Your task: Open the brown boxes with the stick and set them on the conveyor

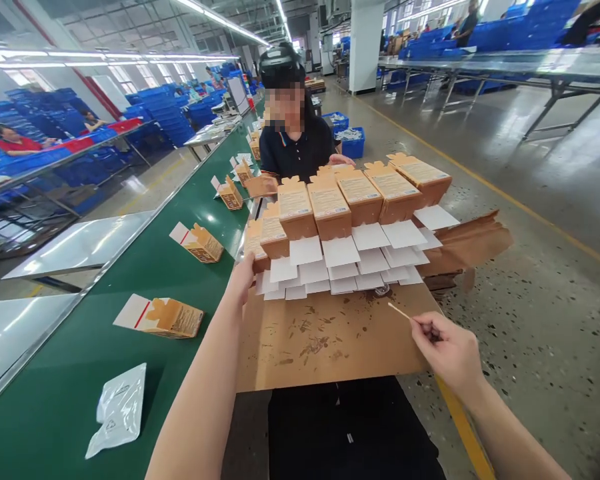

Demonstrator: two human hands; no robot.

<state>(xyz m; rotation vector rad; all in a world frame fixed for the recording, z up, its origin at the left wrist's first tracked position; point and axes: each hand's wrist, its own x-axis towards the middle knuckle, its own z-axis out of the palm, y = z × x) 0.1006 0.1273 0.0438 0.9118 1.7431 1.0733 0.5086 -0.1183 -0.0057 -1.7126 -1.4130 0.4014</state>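
Black clothing [353,437] shows below a cardboard sheet [325,367]. Closed right hand [447,347] pinches a thin stick [399,311]. Left hand [241,277] touches a stacked carton [253,235]; grip not discernible.

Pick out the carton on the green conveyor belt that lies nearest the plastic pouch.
The frontmost carton, just beyond the plastic pouch; the other cartons on the conveyor belt lie farther up.

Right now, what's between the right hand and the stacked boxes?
In the head view: a thin stick, pinched by the right hand, dark-stained cardboard, and a small round object.
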